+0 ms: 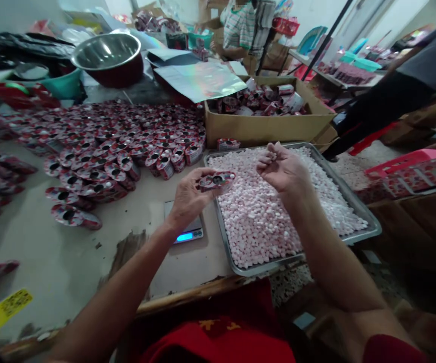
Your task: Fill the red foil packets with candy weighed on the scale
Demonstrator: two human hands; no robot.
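My left hand (pixel 190 198) is closed around a small red printed container (pixel 216 181), whose dark round opening faces up. Over the metal tray (pixel 369 228), my right hand (pixel 284 169) is turned palm up with its fingers curled together on a few small white pellets (pixel 272 155). The tray holds a thick layer of pale pinkish-white pellets (pixel 263 222). Partly hidden under my left hand and wrist lies a small digital scale (pixel 198 234) with a lit blue display.
Rows of similar containers (pixel 97 174) fill the table's left side. Behind the tray stands a cardboard box (pixel 266 128) of containers, partly covered by a silvery sheet (pixel 202 80). A steel bowl (pixel 108 53) sits at back left. Other people (pixel 236 33) are in the background.
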